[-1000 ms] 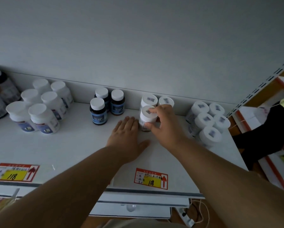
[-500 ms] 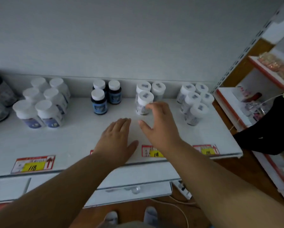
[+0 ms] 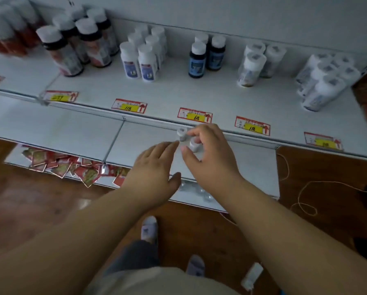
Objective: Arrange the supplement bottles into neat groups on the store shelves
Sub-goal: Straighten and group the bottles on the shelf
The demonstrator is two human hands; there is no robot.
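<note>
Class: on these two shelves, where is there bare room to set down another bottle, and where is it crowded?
Free: the upper shelf between the bottle groups and the price tags; the lower shelf left of both hands. Crowded: around the two small bottles by the right hand.

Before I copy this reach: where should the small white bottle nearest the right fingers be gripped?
Pinch the small white bottle across its round white cap, coming from above. It stands upright on the lower shelf, and another small bottle crowds its far left side.
</note>
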